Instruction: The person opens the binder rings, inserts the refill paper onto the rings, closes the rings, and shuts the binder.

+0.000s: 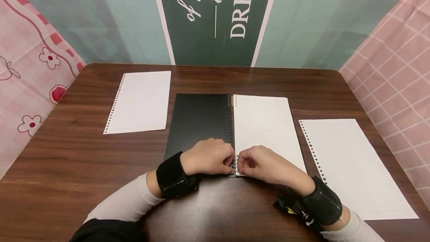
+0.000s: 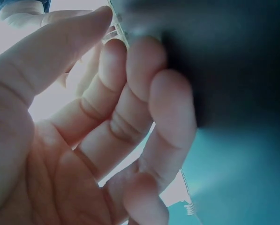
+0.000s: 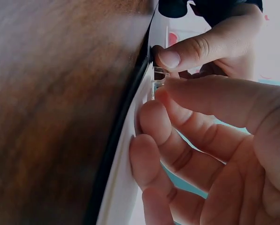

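Observation:
A loose-leaf binder lies spread open, its black cover (image 1: 201, 118) on the left and a stack of lined white paper (image 1: 263, 122) on the right. Clear plastic rings (image 1: 236, 161) run along the spine between them. My left hand (image 1: 209, 157) pinches the near end of the rings from the cover side, fingers curled. From the paper side, my right hand (image 1: 265, 163) pinches the same rings between thumb and index finger. In the right wrist view the clear rings (image 3: 158, 77) show between the two thumbs; the other right fingertips rest against the paper's edge.
One loose punched sheet (image 1: 141, 102) lies left of the binder. A larger lined, punched sheet (image 1: 352, 167) lies to the right, partly under the right forearm. Everything sits on a brown wooden table (image 1: 84, 182), with printed cloth hanging behind and at both sides.

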`<state>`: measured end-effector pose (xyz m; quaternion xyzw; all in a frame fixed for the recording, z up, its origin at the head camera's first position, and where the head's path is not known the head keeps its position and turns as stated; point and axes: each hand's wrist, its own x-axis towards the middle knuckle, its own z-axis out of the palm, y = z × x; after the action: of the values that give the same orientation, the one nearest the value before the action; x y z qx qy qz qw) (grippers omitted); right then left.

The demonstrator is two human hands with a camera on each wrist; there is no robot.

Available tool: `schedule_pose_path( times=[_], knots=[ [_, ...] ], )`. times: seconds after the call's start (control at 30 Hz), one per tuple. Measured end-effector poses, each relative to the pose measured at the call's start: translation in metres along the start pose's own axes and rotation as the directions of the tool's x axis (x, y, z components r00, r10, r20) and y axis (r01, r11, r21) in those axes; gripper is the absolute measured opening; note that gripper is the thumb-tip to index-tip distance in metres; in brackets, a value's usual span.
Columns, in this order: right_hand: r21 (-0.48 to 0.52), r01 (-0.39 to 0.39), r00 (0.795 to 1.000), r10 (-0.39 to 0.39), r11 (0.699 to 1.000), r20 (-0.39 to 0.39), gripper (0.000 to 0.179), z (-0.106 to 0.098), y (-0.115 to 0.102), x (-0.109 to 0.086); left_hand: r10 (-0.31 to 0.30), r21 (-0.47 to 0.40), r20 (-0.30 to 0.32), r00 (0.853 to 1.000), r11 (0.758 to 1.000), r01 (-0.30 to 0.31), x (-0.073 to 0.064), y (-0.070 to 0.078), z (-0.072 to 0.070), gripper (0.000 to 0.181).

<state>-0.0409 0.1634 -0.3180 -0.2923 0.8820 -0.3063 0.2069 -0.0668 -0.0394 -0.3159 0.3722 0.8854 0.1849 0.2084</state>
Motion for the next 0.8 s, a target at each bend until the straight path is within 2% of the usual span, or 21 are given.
schedule_pose_path(
  times=[0.3,0.5,0.63,0.8],
  knots=[
    [-0.014,0.038,0.996,-0.039,0.999,-0.074,0.021,0.01,0.001,-0.001,0.012,-0.013,0.02,1.0,1.0,-0.012,-0.001,-0.001,0.001,0.034],
    [-0.055,0.077,0.991,-0.082,0.996,-0.107,0.023,0.009,0.002,-0.002,0.006,-0.037,0.05,0.999,0.999,-0.004,0.0,-0.003,0.0,0.034],
    [-0.048,0.064,0.993,-0.068,0.997,-0.092,0.022,0.006,0.002,-0.001,0.011,-0.045,0.063,0.998,0.999,-0.008,0.002,-0.005,-0.001,0.033],
    [0.028,0.03,0.998,-0.028,0.999,-0.058,0.016,0.0,0.005,0.002,0.029,-0.072,0.086,0.996,0.997,-0.022,0.003,-0.006,-0.002,0.035]
  ],
)
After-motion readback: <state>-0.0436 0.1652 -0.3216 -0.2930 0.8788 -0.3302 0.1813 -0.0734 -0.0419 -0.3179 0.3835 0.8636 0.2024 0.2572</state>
